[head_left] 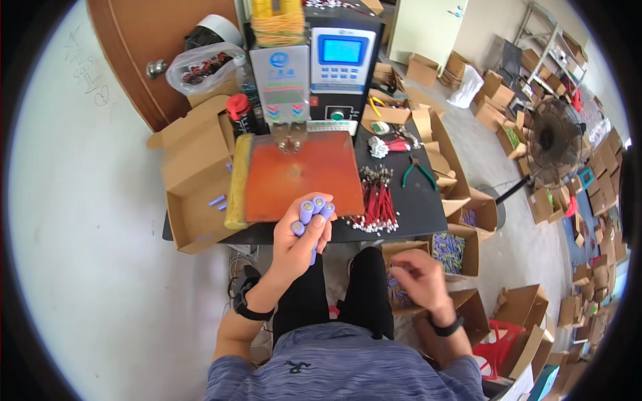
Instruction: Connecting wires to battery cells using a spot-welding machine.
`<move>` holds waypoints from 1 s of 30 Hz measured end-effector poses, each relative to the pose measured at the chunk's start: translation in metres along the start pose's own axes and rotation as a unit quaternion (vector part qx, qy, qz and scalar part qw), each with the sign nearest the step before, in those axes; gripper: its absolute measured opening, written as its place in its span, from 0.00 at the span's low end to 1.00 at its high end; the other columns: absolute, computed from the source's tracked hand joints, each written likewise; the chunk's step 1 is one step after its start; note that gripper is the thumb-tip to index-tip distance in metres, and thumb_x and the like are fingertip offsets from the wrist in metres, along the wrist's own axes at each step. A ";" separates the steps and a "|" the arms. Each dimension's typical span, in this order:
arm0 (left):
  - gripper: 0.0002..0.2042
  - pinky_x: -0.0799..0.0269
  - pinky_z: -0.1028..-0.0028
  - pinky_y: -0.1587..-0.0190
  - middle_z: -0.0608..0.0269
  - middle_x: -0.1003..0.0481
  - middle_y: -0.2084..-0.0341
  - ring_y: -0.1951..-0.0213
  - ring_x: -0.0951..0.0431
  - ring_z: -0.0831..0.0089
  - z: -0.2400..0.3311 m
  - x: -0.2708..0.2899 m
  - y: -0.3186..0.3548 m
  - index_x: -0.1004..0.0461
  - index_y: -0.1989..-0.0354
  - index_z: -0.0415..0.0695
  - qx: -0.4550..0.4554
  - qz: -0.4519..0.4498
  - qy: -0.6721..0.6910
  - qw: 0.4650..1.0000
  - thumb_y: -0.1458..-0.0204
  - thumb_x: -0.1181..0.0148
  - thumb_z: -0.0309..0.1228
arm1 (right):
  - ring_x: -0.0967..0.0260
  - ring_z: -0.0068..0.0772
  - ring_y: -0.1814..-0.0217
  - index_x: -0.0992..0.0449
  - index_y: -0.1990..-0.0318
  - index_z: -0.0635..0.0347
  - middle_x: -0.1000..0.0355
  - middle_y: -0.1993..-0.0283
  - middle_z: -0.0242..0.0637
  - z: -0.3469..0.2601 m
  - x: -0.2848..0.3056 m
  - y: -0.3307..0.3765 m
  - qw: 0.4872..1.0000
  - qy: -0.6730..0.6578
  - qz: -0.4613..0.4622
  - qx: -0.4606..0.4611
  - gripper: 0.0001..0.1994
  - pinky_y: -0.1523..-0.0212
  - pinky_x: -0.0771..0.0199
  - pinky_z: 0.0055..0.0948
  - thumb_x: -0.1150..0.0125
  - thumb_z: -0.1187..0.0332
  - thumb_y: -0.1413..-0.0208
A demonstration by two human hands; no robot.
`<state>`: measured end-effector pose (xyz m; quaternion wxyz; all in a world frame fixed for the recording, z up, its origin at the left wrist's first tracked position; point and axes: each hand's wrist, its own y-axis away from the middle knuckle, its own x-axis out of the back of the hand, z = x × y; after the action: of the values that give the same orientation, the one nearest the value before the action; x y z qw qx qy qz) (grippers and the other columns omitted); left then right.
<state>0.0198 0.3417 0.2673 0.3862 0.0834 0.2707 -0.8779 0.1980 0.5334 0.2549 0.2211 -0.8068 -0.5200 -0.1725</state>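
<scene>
- Purple cells [311,212] bunched upright in left hand [298,246], fingers wrapped tight round them, metal ends up, just over the worktop's front edge.
- Right hand [417,279] down in a carton [402,284] beside the right knee, fingers curled among more cells; whether closed on one, cannot tell.
- Best handled, by the look of it, by keeping the bundle's ends level and the grip firm, so no cell slips out past the front edge to the floor.
- Orange plate [301,175] straight ahead of the bundle, bare across its middle: open room there, up to the welder [311,63] standing at the back edge.
- Yellow strip [237,180] along the plate's left side; open box [197,175] beyond it hanging off the left edge, a few cells inside.
- Red leads [376,200] heaped just right of the plate, near the front edge; likely to snag a sleeve or hand swinging across.
- Green pliers [418,172] and small cartons crowding the right edge; little room there.
- Second carton of cells [449,248] on the floor, right of the lap.
</scene>
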 end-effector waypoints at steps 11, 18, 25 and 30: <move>0.15 0.36 0.79 0.67 0.61 0.30 0.64 0.69 0.32 0.77 -0.001 -0.034 0.014 0.37 0.46 0.37 0.004 0.106 0.086 0.991 0.38 0.51 0.31 | 0.31 0.14 0.71 0.25 0.62 0.65 0.25 0.71 0.29 -0.051 -0.076 -0.026 0.970 -0.217 -0.103 0.044 0.09 0.69 0.31 0.18 0.34 0.74 0.49; 0.15 0.34 0.78 0.70 0.62 0.31 0.60 0.63 0.29 0.76 -0.005 -0.020 0.024 0.36 0.47 0.39 0.091 0.127 0.211 0.965 0.39 0.48 0.31 | 0.27 0.26 0.74 0.26 0.62 0.65 0.26 0.73 0.37 -0.048 -0.075 -0.037 0.975 -0.108 0.051 0.187 0.10 0.71 0.27 0.24 0.35 0.73 0.52; 0.13 0.34 0.78 0.73 0.64 0.30 0.65 0.66 0.29 0.78 0.000 -0.006 0.030 0.34 0.52 0.40 0.119 0.071 0.181 0.974 0.44 0.42 0.24 | 0.34 0.22 0.71 0.27 0.59 0.65 0.30 0.69 0.34 -0.045 -0.058 -0.050 0.983 -0.105 0.010 0.153 0.09 0.68 0.31 0.23 0.38 0.74 0.47; 0.10 0.34 0.80 0.66 0.65 0.29 0.67 0.66 0.30 0.80 0.001 0.014 0.026 0.33 0.57 0.40 0.103 0.045 0.009 0.994 0.45 0.40 0.24 | 0.39 0.15 0.70 0.25 0.59 0.65 0.32 0.67 0.28 -0.055 -0.047 -0.067 0.982 -0.137 -0.053 0.116 0.09 0.67 0.36 0.18 0.37 0.78 0.49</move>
<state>0.0293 0.3180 0.2523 0.4119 0.1426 0.1781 -0.8822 0.1154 0.4916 0.2892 0.2304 -0.7629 -0.6040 -0.0104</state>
